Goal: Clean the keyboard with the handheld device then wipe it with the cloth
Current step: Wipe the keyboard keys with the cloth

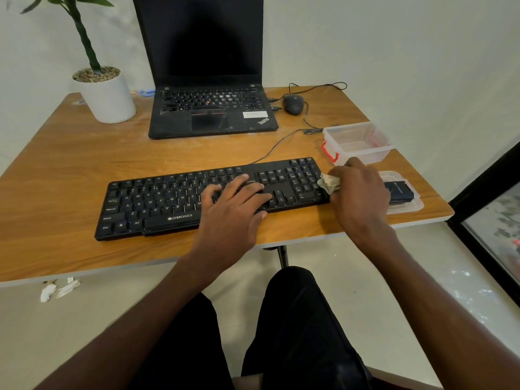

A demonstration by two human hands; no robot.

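My right hand point(357, 190) pinches a crumpled pale cloth point(329, 183) at the black keyboard's point(174, 204) right end (long axis running leftward); left hand point(236, 204) spread flat on keys.

The left hand point(236, 205) lay flat, palm down, its fingers spread and nearly straight, pressing downward. The right hand point(358, 190) was curled, knuckles up, with its fingers bunched in a grip. Both forearms reached forward from the bottom of the view, bare.
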